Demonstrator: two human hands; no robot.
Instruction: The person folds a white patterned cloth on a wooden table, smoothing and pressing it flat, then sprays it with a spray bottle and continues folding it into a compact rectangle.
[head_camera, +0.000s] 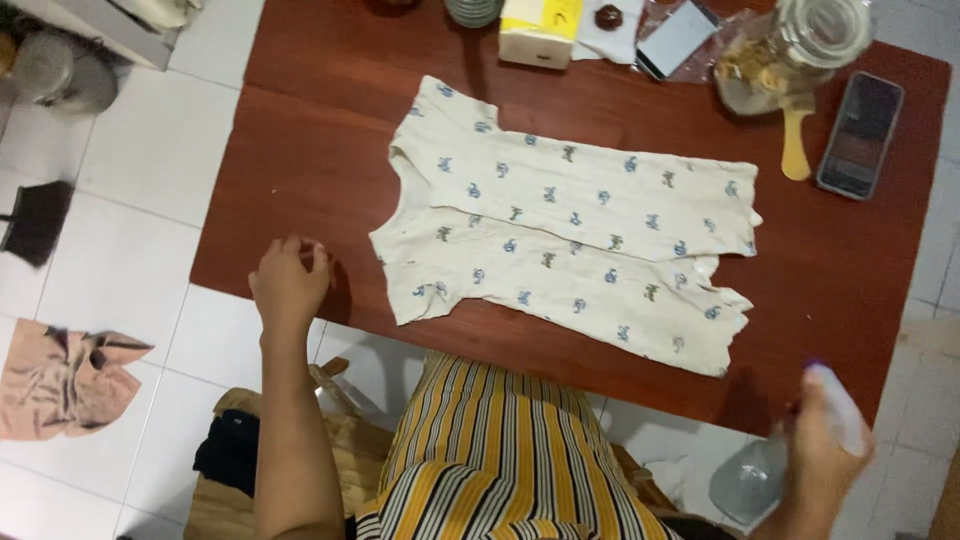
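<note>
A small cream romper (565, 220) printed with blue and olive figures was found laid flat on a red-brown table (300, 170), near the middle of it, with the neck to the left and the leg ends to the right. The garment was touched by neither hand.

The left hand (288, 283) was seen resting on the near left part of the table — fingers curled loosely, nothing held — just left of the romper's sleeve. The right hand (815, 455) was observed off the table's near right corner, closed round a clear spray bottle (775, 465); the image was blurred there.

Along the far edge were noted a yellow and white box (538, 30), a white phone (677, 38), a glass jar (790, 50) — lying tilted — a wooden spoon (796, 150) and a dark phone (860, 135). A striped garment in yellow, black and white (500, 460) was worn by the person. On the white tiled floor (140, 150) at left, a crumpled pink cloth (65, 378) was recorded.
</note>
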